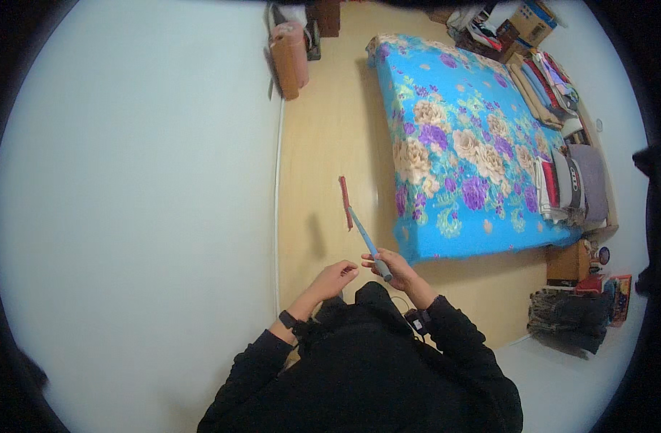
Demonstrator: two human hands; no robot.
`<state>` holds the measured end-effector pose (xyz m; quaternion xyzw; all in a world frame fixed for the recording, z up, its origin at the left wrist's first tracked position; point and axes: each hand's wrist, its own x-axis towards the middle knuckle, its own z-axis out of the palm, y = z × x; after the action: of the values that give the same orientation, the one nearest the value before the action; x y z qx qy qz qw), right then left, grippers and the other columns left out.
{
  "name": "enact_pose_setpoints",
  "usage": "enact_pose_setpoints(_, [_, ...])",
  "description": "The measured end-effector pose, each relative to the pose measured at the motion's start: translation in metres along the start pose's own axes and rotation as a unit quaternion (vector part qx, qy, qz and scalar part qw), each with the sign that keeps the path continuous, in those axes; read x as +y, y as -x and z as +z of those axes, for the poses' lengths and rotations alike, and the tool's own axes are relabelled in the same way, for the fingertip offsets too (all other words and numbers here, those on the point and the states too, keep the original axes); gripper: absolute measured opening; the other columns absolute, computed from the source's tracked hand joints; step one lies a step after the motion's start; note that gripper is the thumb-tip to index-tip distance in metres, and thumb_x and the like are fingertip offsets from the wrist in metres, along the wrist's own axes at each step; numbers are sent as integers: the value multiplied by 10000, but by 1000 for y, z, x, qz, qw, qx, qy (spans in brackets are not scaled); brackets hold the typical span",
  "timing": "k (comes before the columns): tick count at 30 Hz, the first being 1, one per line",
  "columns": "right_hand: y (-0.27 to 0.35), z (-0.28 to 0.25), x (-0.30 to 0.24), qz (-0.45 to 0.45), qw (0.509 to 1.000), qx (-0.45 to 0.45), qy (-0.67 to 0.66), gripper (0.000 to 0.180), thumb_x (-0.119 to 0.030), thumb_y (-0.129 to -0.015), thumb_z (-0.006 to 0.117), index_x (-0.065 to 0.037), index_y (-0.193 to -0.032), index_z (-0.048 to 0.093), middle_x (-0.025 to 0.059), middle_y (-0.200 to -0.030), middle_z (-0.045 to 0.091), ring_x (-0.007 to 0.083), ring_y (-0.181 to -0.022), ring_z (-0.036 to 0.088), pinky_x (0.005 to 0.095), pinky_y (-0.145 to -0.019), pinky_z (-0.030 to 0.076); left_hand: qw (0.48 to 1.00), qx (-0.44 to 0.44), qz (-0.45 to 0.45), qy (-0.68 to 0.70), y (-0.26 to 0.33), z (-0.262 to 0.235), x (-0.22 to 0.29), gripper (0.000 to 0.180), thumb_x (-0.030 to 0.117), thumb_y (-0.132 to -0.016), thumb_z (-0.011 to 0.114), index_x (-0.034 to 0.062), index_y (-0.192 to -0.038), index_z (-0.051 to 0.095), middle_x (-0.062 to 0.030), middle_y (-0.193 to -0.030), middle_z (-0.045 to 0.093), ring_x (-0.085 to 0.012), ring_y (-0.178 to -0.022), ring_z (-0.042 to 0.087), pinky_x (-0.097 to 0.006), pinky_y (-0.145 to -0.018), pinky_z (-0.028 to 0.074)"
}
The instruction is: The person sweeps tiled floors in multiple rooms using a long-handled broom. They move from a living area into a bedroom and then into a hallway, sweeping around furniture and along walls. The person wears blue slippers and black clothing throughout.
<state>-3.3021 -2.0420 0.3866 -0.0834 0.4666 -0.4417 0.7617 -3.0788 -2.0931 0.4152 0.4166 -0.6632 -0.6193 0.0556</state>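
Observation:
My right hand point(397, 268) is closed around the grey grip end of a floor mop, with some fingertips showing past its left side. The mop's blue-grey handle point(364, 232) slants away and to the left. Its long, narrow red head point(346, 203) appears to rest on the floor between the wall and the bed; the head's exact make is too small to tell. My left hand point(336, 278) hangs just left of the grip, apart from it. Its fingers are loosely curled together, and nothing shows in them.
A bed point(453, 144) with a blue flowered cover stands to the right, folded bedding point(587, 180) on its far side. On the left runs a white wall point(150, 180). Pink and tan rolls point(291, 58) lean there farther away. A dark bundle point(568, 317) and cardboard box point(567, 263) sit lower right.

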Motion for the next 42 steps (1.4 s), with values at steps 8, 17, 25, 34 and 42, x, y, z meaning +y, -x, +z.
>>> enact_pose_setpoints(8, [-202,-13,-179,10,1000,-18,-10,286,-225,-911,568,-25,-1114,533,65,-936,605,178,-841,606,332,-740,492,998,-42,-22,47,-256,-123,82,322,285,-966,517,-1,-1107,565,-55,-926,617,-132,-834,577,-281,-776,485])
enact_pose_setpoints(17, [-401,18,-420,-16,999,-28,10,286,-220,-898,597,-20,-1097,550,60,-912,611,154,-812,604,271,-721,474,995,78,16,61,-473,-281,186,398,282,-906,613,16,-1170,479,-114,-878,618,-185,-743,622,-321,-669,506])
enact_pose_setpoints(25, [-591,23,-628,-23,998,-9,-57,289,-174,-918,561,9,-1141,547,87,-949,613,185,-850,606,298,-751,494,996,31,85,18,-697,-443,259,515,311,-859,673,72,-1272,479,-112,-986,602,-201,-771,607,-322,-707,498])
enact_pose_setpoints(34, [-781,-16,-848,-43,992,12,-122,278,-169,-919,559,11,-1131,552,77,-974,602,185,-859,589,320,-754,496,993,-73,85,-27,-973,-585,361,362,270,-863,663,46,-1123,546,-90,-959,582,-168,-754,573,-300,-691,477])
enact_pose_setpoints(42, [-956,-44,-1055,-17,994,-11,-106,318,-146,-917,569,72,-1148,545,131,-1066,609,226,-968,595,359,-846,495,993,-46,68,-81,-1194,-706,437,219,204,-921,582,33,-1057,567,-65,-964,576,-143,-792,551,-280,-713,467])
